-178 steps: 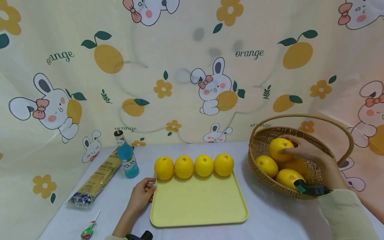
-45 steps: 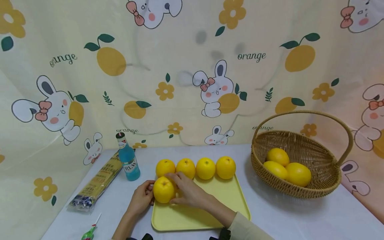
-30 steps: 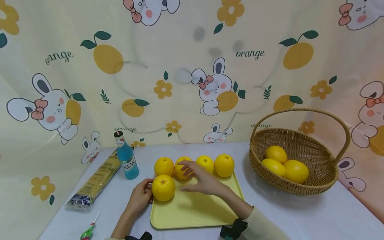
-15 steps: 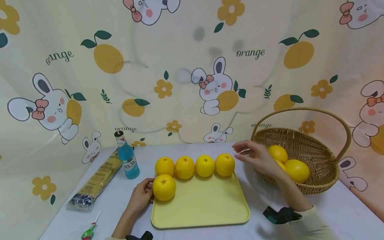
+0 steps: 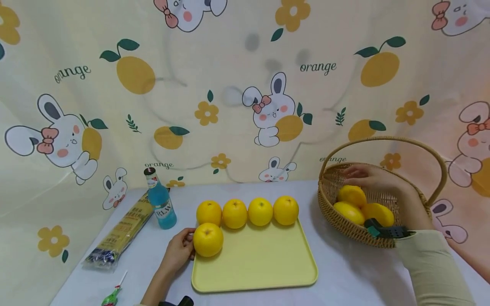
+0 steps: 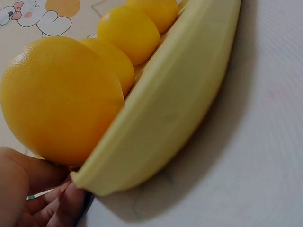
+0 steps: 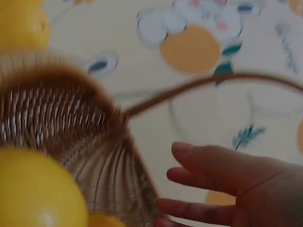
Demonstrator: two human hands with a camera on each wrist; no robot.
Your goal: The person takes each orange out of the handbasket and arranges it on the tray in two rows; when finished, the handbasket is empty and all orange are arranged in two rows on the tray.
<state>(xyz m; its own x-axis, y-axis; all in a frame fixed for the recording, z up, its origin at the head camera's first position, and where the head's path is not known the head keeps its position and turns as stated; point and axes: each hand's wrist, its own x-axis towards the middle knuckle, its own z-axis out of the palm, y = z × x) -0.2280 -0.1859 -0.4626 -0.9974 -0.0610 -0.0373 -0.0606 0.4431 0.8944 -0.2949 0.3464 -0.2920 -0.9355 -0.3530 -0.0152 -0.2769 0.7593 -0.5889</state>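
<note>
A pale yellow tray [image 5: 256, 263] bears a row of several oranges [image 5: 260, 211] along its far edge, with one nearer orange [image 5: 208, 239] at its left side. My left hand [image 5: 179, 248] pinches the tray's left rim beside that orange; in the left wrist view the thumb [image 6: 35, 172] lies against the rim under the fruit and the other fingers curl below. Over the wicker basket [image 5: 356, 233] at the right, my right hand [image 5: 369, 176] is above three oranges [image 5: 352, 196], fingers spread and holding nothing. In the right wrist view the right hand [image 7: 222, 184] shows parted fingers.
Left of the tray stands a blue bottle [image 5: 163, 208], beside a long gold packet [image 5: 118, 233]. A lollipop [image 5: 112, 295] lies at the front left. The basket's tall handle [image 5: 386, 139] arches over its opening. A printed curtain [image 5: 229, 85] hangs behind the table.
My right hand took an orange from the basket, set it on the tray's left side, let go and moved back right over the basket. My left hand stayed at the tray's rim.
</note>
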